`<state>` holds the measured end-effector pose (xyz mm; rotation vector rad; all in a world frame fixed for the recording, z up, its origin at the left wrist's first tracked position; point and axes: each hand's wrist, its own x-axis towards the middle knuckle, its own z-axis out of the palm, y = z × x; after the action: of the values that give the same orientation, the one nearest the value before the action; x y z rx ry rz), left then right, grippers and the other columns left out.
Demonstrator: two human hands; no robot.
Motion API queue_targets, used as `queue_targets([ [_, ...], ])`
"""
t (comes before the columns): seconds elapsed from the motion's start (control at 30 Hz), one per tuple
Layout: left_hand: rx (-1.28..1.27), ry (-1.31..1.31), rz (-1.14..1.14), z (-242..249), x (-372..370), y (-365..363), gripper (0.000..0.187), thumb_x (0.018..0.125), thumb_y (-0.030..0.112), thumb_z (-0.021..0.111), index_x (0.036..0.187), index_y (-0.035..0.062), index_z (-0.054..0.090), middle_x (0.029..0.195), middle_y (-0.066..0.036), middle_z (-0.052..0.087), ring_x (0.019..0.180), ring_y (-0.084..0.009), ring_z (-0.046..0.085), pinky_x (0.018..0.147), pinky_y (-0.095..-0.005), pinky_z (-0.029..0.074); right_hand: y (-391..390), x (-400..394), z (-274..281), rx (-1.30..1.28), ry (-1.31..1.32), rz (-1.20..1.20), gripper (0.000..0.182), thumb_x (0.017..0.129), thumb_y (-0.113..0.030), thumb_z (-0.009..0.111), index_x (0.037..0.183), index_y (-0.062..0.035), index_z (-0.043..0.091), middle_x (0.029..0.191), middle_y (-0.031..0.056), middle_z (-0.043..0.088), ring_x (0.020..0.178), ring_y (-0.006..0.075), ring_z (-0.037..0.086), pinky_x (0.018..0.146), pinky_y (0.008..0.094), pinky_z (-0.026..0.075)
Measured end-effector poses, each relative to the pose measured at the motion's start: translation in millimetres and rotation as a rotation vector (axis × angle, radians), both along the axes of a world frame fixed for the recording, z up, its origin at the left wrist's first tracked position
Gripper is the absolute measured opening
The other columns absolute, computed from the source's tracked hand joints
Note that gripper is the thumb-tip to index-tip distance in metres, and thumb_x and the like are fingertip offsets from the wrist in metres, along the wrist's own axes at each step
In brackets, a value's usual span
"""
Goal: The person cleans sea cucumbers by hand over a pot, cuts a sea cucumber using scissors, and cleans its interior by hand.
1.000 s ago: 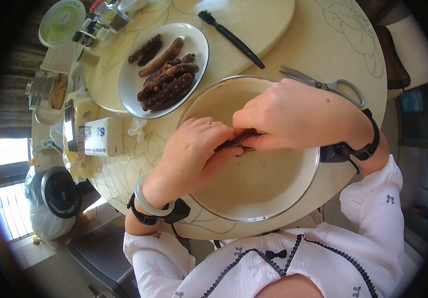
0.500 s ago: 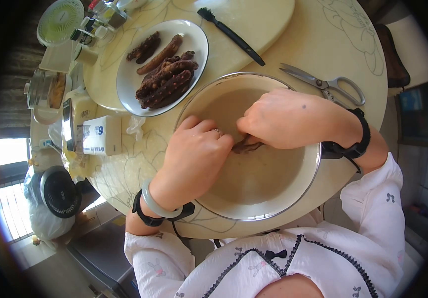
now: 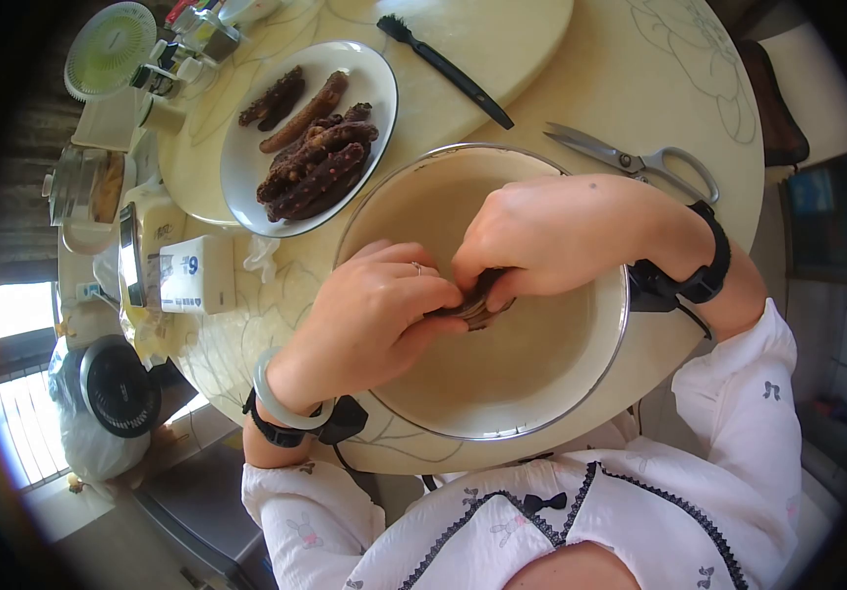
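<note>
My left hand (image 3: pixel 364 310) and my right hand (image 3: pixel 551 236) meet over a wide cream basin (image 3: pixel 551 418) holding cloudy water. Between their fingertips is a dark brown sea cucumber (image 3: pixel 479 313), gripped from both sides, with a paler inner edge showing. The fingers cover most of it. Beyond the basin, a white plate (image 3: pixel 384 74) with a dark rim carries several more bumpy dark sea cucumbers (image 3: pixel 320 157).
A black brush (image 3: pixel 453 74) lies behind the basin, and metal scissors (image 3: pixel 630 160) rest to its right. Left of the basin stands a white tissue pack (image 3: pixel 197 275). Several jars (image 3: pixel 187 69) and a green-and-white round basket (image 3: pixel 109 51) are at the far left.
The sea cucumber has been turned and raised a little between my fingers, showing more of its edge. My right hand has tipped and its fingers have closed in toward the left hand.
</note>
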<state>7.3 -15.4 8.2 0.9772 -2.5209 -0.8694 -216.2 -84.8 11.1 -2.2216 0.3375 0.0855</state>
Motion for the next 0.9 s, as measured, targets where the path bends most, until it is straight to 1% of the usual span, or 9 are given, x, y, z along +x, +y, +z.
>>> queue_targets([
  [0.17,0.035,-0.003,-0.022,-1,3,-2,0.013,0.081,0.016,0.077,0.089,0.0081,0.070,0.082,-0.009,0.066,0.081,-0.0297,0.061,0.074,-0.0401,0.047,-1,-1,-3,-0.010,-0.038,0.060,0.017,0.083,-0.006,0.067,0.099,-0.0041,0.070,0.094,0.0124,0.071,0.090,0.0341,0.067,0.079,0.0433,0.052],
  [0.37,-0.017,0.006,-0.007,-7,1,0,0.013,0.079,0.014,0.077,0.090,0.0093,0.071,0.082,-0.008,0.066,0.083,-0.0291,0.061,0.076,-0.0397,0.047,9,1,-2,-0.130,0.021,-0.019,0.018,0.079,-0.004,0.065,0.096,-0.0061,0.070,0.093,0.0101,0.071,0.092,0.0334,0.068,0.079,0.0431,0.053],
  [0.43,-0.077,-0.017,0.012,-8,-2,3,0.013,0.078,0.013,0.076,0.089,0.0096,0.071,0.083,-0.007,0.067,0.084,-0.0285,0.061,0.076,-0.0393,0.047,13,3,-3,-0.335,0.144,-0.077,0.017,0.077,-0.006,0.066,0.094,-0.0080,0.070,0.089,0.0092,0.071,0.089,0.0332,0.069,0.077,0.0430,0.054],
  [0.47,-0.113,-0.076,0.013,-7,-2,4,0.012,0.077,0.012,0.074,0.089,0.0102,0.071,0.083,-0.005,0.067,0.086,-0.0272,0.061,0.078,-0.0389,0.047,15,5,-1,-0.335,0.144,-0.076,0.017,0.077,-0.006,0.066,0.094,-0.0080,0.070,0.089,0.0092,0.071,0.089,0.0332,0.069,0.077,0.0430,0.054],
  [0.53,-0.149,-0.134,0.014,-7,-4,6,0.012,0.076,0.010,0.073,0.088,0.0107,0.071,0.084,-0.004,0.067,0.088,-0.0259,0.060,0.079,-0.0385,0.047,18,10,6,-0.411,0.326,-0.018,0.013,0.077,-0.011,0.068,0.089,-0.0084,0.070,0.085,0.0078,0.071,0.086,0.0329,0.069,0.075,0.0425,0.054],
  [0.6,-0.216,-0.261,0.021,-10,-4,10,0.025,0.070,0.005,0.074,0.094,0.0110,0.072,0.092,-0.003,0.067,0.095,-0.0282,0.060,0.086,-0.0414,0.046,19,11,10,-0.410,0.363,-0.015,0.013,0.076,-0.012,0.068,0.089,-0.0090,0.070,0.084,0.0076,0.072,0.084,0.0325,0.069,0.075,0.0424,0.054],
  [0.67,-0.221,-0.255,0.031,-8,-4,10,0.026,0.068,0.004,0.073,0.093,0.0114,0.072,0.093,-0.003,0.065,0.094,-0.0281,0.059,0.086,-0.0413,0.046,18,11,10,-0.408,0.399,-0.011,0.013,0.076,-0.014,0.069,0.088,-0.0096,0.071,0.083,0.0074,0.072,0.083,0.0321,0.069,0.074,0.0423,0.054],
  [0.83,-0.207,-0.216,0.042,-6,-4,8,0.027,0.066,-0.001,0.070,0.090,0.0107,0.071,0.096,-0.004,0.062,0.091,-0.0292,0.056,0.081,-0.0416,0.047,12,-1,5,-0.192,0.015,-0.122,0.020,0.075,-0.016,0.073,0.094,-0.0109,0.076,0.083,0.0085,0.072,0.082,0.0314,0.068,0.074,0.0411,0.053],
  [0.9,-0.167,-0.134,0.097,-5,-4,7,0.023,0.066,-0.002,0.068,0.086,0.0091,0.069,0.090,-0.005,0.063,0.086,-0.0293,0.057,0.075,-0.0424,0.047,11,-3,4,-0.191,-0.028,-0.121,0.019,0.076,-0.015,0.073,0.094,-0.0101,0.076,0.084,0.0088,0.072,0.083,0.0316,0.068,0.075,0.0407,0.053],
])
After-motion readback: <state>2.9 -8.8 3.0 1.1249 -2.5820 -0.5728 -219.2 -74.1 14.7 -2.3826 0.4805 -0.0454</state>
